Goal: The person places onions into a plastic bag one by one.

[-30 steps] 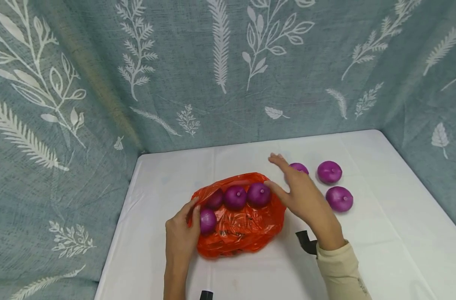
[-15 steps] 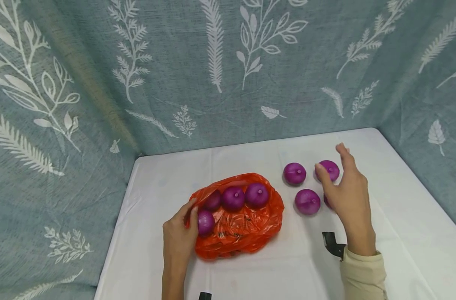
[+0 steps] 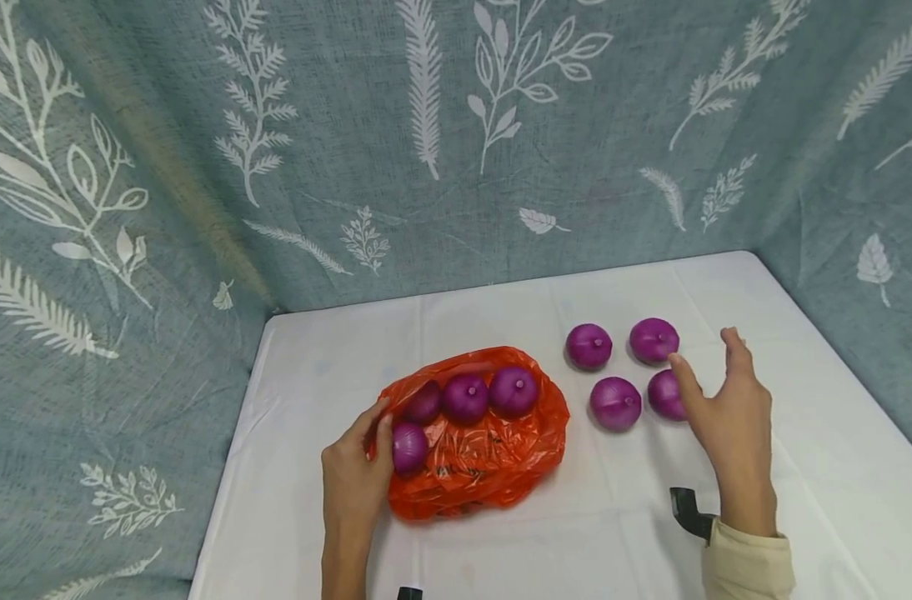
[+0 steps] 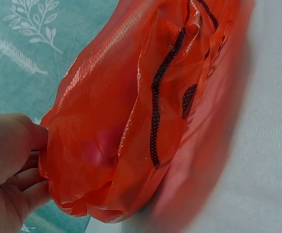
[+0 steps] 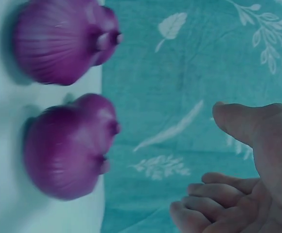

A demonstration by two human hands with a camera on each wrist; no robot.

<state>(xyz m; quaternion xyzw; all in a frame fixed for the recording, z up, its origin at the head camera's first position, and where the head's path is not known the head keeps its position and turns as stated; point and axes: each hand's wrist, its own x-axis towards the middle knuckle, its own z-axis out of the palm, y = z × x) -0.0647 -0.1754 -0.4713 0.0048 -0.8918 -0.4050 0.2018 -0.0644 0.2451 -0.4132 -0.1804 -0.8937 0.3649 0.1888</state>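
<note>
While left hand (image 3: 354,483) grips bag (image 3: 486,454), right hand (image 3: 729,417) hovers spread, empty.

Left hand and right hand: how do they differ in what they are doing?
The left hand pinches the rim of the orange plastic bag; the right hand holds nothing. The left rests low at the bag; the right hovers open beside four loose purple onions. Both are bare.

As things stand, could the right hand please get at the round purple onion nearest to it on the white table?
Probably yes. The right hand hovers open beside the round purple onion, thumb nearly touching it, and nothing lies between them on the white table.
</note>
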